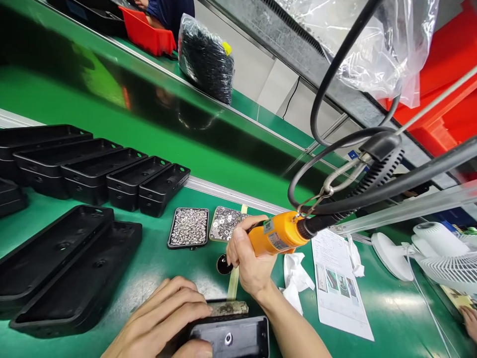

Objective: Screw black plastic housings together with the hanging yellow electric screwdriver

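Observation:
My right hand (248,256) is closed round a yellow electric screwdriver (279,233) that hangs on a black cord. Its bit end points away from me and is hidden behind the fingers. At the bottom, my left hand (167,318) grips a black plastic housing (238,338) with a ringed hole inside. A worn, greyish bar (229,309) lies along the housing's far side, under the left fingertips. Beyond the hands are a tray of small screws (190,226) and a tray of washers (223,223). A round black object (224,264) shows beside the right hand.
Several black housings (160,186) line the back left, and two longer ones (78,278) lie nearer. On the right are crumpled tissue (296,276), a printed sheet (341,298) and a white fan (439,253). Other people's parts show: a dark sleeve (171,15) and a hand (468,320).

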`<state>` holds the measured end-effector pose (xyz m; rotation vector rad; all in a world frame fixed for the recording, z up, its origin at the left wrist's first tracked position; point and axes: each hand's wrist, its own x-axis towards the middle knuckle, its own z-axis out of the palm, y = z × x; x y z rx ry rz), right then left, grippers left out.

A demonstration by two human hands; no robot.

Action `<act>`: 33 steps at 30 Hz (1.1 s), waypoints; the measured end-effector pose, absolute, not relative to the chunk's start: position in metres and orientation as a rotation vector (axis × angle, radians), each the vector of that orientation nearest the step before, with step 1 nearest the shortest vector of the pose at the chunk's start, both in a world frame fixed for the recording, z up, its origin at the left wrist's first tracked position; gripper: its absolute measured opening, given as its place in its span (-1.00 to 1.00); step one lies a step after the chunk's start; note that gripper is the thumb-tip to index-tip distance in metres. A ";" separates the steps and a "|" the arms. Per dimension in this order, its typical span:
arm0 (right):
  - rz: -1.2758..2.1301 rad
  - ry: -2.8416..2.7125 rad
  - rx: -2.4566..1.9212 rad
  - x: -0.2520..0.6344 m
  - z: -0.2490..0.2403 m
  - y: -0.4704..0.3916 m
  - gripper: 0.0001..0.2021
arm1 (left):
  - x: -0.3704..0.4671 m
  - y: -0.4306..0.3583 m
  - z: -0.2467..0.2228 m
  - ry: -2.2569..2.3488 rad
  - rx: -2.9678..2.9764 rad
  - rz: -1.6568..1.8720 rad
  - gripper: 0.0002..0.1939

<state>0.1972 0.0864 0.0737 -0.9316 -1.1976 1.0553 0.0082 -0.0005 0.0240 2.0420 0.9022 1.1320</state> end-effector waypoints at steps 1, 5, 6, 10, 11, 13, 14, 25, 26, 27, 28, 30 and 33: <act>1.055 -1.198 -0.935 0.198 0.075 0.086 -0.67 | 0.008 0.001 0.024 0.891 2.065 1.127 -0.78; 1.054 -1.190 -0.898 0.199 0.090 0.084 -0.69 | 0.008 0.004 0.026 0.858 2.113 1.125 -0.80; 1.049 -1.181 -0.871 0.199 0.097 0.083 -0.69 | 0.008 0.003 0.026 0.863 2.106 1.130 -0.80; 1.035 -1.140 -0.803 0.201 0.135 0.071 -0.77 | 0.004 -0.004 0.020 0.898 2.122 1.120 -0.57; 1.045 -1.133 -0.789 0.202 0.146 0.066 -0.81 | 0.003 -0.007 0.017 0.918 2.161 1.099 -0.47; 1.090 -1.124 -0.753 0.205 0.166 0.054 -0.84 | 0.000 -0.012 0.011 0.952 2.271 1.035 -0.25; 1.118 -1.119 -0.739 0.207 0.174 0.047 -0.84 | -0.001 -0.014 0.009 0.963 2.321 0.998 -0.17; 1.209 -1.231 -0.764 0.209 0.164 -0.013 -0.95 | -0.001 -0.009 0.015 0.953 2.487 0.983 -0.12; 1.195 -1.224 -0.789 0.208 0.160 -0.015 -0.94 | -0.001 -0.008 0.018 0.945 2.490 0.992 -0.13; 1.181 -1.213 -0.820 0.208 0.158 -0.016 -0.92 | 0.000 -0.007 0.022 0.936 2.493 0.999 -0.14; 1.167 -1.204 -0.847 0.208 0.156 -0.017 -0.91 | 0.000 -0.006 0.026 0.924 2.496 1.007 -0.15; 1.162 -1.223 -0.846 0.209 0.152 -0.017 -0.91 | 0.001 -0.005 0.032 0.904 2.493 1.018 -0.17; 1.166 -1.280 -0.779 0.210 0.149 -0.017 -0.96 | 0.002 -0.004 0.036 0.908 2.485 1.015 -0.20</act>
